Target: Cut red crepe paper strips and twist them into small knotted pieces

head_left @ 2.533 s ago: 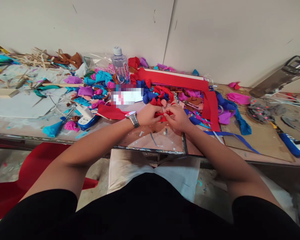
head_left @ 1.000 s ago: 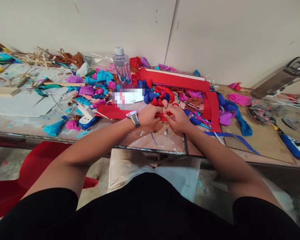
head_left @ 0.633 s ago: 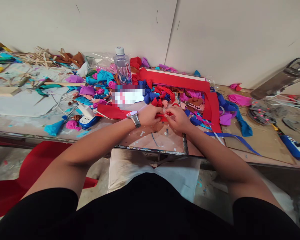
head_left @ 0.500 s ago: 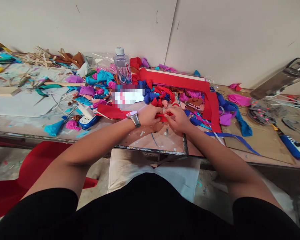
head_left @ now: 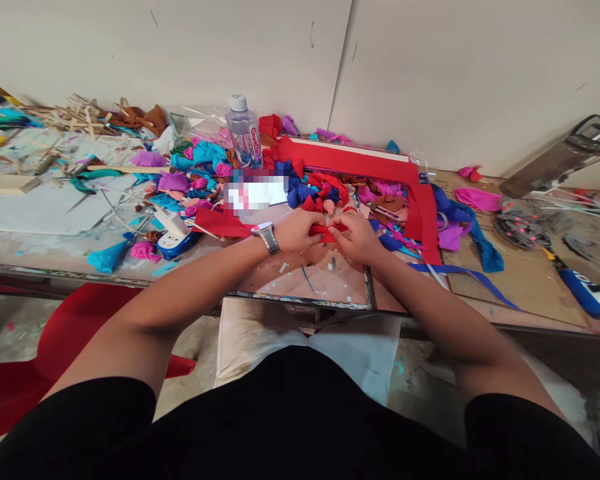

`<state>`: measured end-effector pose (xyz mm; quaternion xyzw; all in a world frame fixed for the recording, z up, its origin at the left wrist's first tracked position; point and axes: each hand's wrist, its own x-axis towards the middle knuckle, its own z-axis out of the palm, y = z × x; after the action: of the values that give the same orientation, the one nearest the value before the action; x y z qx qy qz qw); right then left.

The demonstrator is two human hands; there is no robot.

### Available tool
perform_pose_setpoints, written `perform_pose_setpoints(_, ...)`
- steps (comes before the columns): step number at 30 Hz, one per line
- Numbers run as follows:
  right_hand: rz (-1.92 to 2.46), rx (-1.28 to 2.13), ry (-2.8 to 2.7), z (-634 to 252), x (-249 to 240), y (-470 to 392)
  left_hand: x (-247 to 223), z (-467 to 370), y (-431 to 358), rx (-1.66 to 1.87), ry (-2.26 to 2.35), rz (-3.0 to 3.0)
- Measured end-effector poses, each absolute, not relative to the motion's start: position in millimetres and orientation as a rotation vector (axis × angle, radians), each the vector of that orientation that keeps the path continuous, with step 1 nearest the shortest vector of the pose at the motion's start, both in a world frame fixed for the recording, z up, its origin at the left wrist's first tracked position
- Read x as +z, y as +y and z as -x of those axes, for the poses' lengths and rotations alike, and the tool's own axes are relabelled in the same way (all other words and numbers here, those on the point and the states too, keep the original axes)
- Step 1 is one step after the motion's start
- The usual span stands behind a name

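Near the table's front edge my left hand, with a watch on its wrist, pinches a small red strip. My right hand faces it and has its fingertips closed on the same strip, which spans the short gap between the hands. Just beyond them lies a heap of twisted red and blue crepe paper pieces. Flat red paper rests to the right of my right hand, and another red piece to the left of my left wrist.
A clear bottle stands behind a lit phone. A blue and white power strip lies at the left, near pliers and wooden sticks. A long red roll lies at the back; a dark bottle is far right.
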<state>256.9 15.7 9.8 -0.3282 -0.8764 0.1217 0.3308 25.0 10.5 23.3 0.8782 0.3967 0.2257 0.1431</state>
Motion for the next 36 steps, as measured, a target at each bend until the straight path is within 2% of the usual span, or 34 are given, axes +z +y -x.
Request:
perform_pose_setpoints(22, 0.824, 0.244, -2.203, -260.6, 7.4, 16.5, 28.8, -25.5, 9.8, 0.768, 1.072, -2.312)
perform_pose_setpoints(36, 0.798, 0.224, -2.214, -260.7, 6.2, 17.9, 25.0, -24.2, 10.8, 0.805, 1.032, -2.38)
